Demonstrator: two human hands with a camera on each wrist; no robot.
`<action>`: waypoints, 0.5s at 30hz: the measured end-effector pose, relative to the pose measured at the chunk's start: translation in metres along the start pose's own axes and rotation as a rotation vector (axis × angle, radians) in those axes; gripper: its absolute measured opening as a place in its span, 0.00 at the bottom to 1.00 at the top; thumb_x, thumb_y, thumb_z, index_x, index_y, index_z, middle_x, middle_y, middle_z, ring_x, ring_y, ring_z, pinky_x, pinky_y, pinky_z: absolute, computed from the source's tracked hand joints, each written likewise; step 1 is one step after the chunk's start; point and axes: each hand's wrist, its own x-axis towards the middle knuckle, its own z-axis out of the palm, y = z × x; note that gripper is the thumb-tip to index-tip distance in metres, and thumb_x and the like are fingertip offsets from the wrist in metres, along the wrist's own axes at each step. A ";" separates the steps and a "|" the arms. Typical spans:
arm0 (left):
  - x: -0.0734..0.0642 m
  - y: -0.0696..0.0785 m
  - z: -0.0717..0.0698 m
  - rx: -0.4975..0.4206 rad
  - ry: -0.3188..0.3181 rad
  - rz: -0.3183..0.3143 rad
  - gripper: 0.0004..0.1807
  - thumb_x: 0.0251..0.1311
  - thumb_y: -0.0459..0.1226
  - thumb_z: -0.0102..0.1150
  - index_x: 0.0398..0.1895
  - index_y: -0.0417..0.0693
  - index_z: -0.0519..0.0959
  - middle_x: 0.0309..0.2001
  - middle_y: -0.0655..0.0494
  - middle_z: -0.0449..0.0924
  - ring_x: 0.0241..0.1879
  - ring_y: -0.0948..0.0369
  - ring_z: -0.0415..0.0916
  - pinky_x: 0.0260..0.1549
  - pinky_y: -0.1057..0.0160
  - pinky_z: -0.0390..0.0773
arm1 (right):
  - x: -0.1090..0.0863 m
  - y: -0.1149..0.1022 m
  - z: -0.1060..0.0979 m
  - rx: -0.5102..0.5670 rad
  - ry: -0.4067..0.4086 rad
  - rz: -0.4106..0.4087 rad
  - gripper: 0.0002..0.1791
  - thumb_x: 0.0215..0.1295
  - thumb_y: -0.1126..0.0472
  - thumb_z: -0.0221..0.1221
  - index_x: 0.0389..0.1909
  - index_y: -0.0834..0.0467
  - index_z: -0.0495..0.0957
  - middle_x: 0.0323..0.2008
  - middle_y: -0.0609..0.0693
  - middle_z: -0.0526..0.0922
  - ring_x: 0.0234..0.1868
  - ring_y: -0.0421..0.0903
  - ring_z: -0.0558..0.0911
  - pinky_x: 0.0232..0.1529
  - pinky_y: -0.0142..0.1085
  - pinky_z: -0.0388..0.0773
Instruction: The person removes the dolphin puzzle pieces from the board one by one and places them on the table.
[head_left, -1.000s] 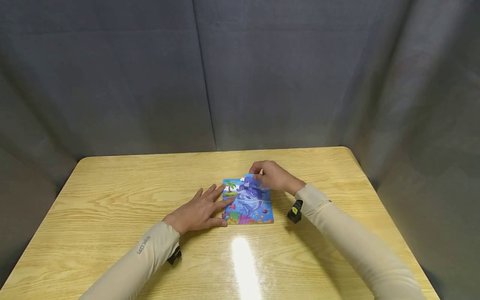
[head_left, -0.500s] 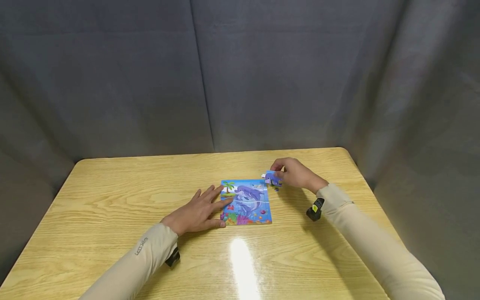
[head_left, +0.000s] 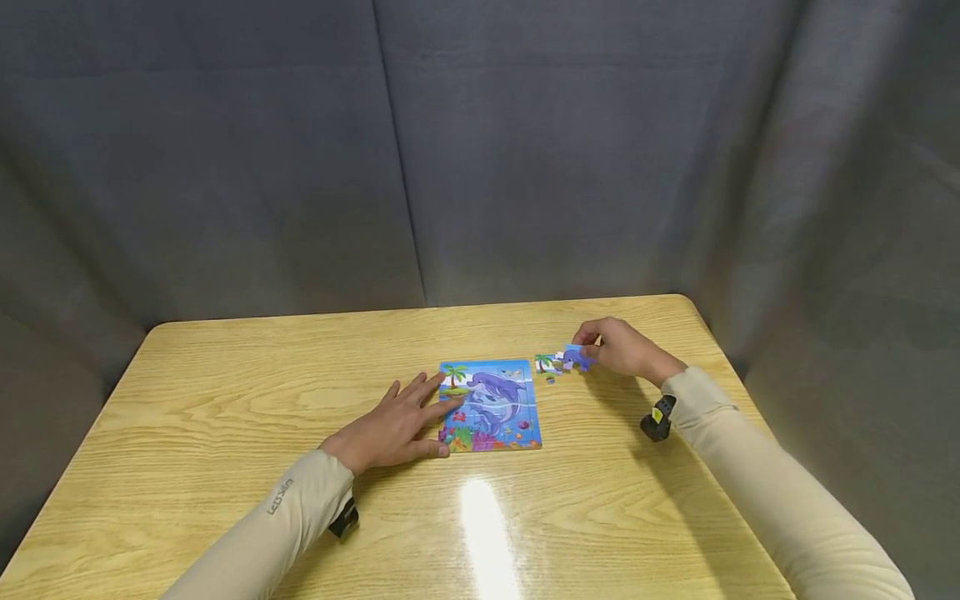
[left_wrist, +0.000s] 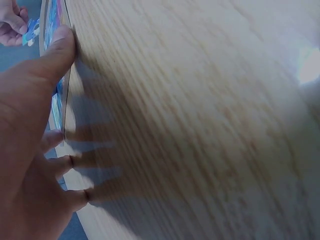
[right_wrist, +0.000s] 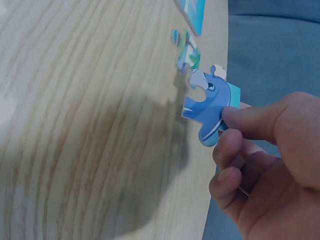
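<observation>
A dolphin jigsaw puzzle board [head_left: 495, 408] lies flat on the table, with sea, coral and a palm tree on it. My left hand [head_left: 390, 427] rests with spread fingers over the board's left edge; in the left wrist view the thumb [left_wrist: 60, 47] touches that edge. Right of the board, my right hand [head_left: 622, 348] pinches a blue puzzle piece [right_wrist: 210, 102] showing a dolphin's head, between thumb and fingers. The piece is raised off the table, its shadow below. Close to it lies a loose palm-tree puzzle piece [head_left: 545, 364] on the table.
The wooden table [head_left: 225, 400] has rounded far corners, and a grey curtain [head_left: 480, 150] hangs behind it and at both sides. A bright light reflection lies on the tabletop in front of the board.
My right hand has carried the dolphin-head puzzle piece from above the board's upper right to the right, bringing the palm-tree piece into view. The left hand stays on the board's edge.
</observation>
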 end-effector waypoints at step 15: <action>-0.001 0.001 0.001 -0.006 0.008 0.000 0.41 0.76 0.58 0.58 0.86 0.57 0.60 0.87 0.36 0.44 0.85 0.31 0.43 0.77 0.21 0.48 | 0.005 0.007 0.011 -0.042 0.012 0.037 0.08 0.76 0.72 0.59 0.46 0.65 0.86 0.41 0.59 0.88 0.35 0.45 0.79 0.37 0.36 0.75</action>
